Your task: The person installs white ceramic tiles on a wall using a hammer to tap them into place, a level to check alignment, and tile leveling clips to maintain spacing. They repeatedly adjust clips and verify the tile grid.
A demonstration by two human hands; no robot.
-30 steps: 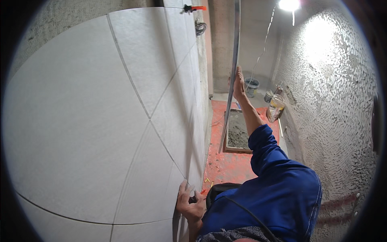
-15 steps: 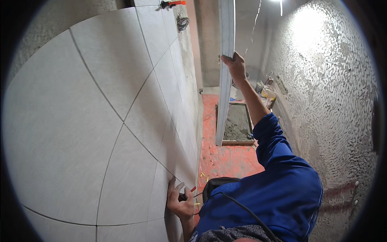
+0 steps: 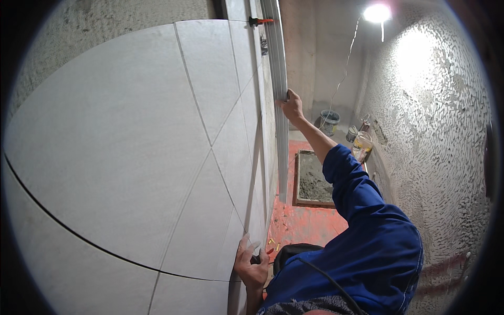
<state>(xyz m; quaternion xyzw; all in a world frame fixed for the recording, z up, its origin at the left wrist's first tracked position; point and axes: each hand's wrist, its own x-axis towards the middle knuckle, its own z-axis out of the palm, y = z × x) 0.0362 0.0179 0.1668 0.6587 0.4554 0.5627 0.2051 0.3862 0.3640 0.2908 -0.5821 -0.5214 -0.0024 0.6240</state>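
Observation:
My right hand (image 3: 292,106) is closed around the edge of a long grey metal straightedge (image 3: 281,68). The bar stands lengthwise close beside the wall of large light-grey tiles (image 3: 136,131), its lower end above the red floor. Lower down, my left hand (image 3: 251,262) is against the tile face with curled fingers around a small black-and-red clamp (image 3: 257,259), partly hidden by them. A similar black-and-red clamp (image 3: 261,21) sits at the far end of the tiles, with a thin dark line by it.
A wooden-framed tray of wet mortar (image 3: 314,181) lies on the red floor covering (image 3: 299,223). Behind it stand a bucket (image 3: 329,122) and a clear tub (image 3: 362,144). A rough, combed wall (image 3: 436,142) rises on the right. A lit lamp (image 3: 377,11) hangs on a cable.
My right hand has brought the straightedge leftward, from over the mortar tray to beside the tiled wall. The view has shifted too. My left hand stays at the clamp by the tiles.

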